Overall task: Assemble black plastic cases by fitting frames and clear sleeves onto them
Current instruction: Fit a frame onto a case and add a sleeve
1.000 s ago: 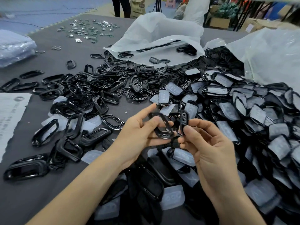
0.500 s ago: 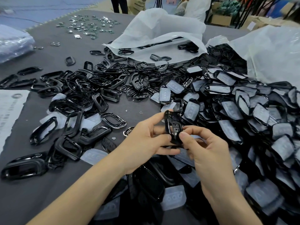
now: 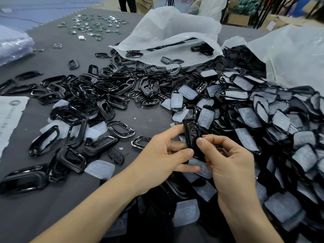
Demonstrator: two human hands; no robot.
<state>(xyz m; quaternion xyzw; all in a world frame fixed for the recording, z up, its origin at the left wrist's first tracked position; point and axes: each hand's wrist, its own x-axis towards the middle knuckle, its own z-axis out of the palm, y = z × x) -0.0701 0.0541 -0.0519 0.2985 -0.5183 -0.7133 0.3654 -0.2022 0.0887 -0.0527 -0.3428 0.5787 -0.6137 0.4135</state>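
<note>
The left hand [image 3: 163, 155] and right hand [image 3: 231, 165] pinch the case [image 3: 192, 135] edge-up at near centre, likely to press a frame home; loose frames [image 3: 121, 128] lie left, sleeved cases [image 3: 280, 120] right, within reach.

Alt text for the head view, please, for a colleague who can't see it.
The left hand and right hand pinch one black case above a grey table. Loose black frames lie scattered to the left, a heap of sleeved cases to the right, white plastic bags behind.

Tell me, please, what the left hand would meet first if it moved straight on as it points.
The black case the left hand pinches; just beyond, likely the right hand.
</note>
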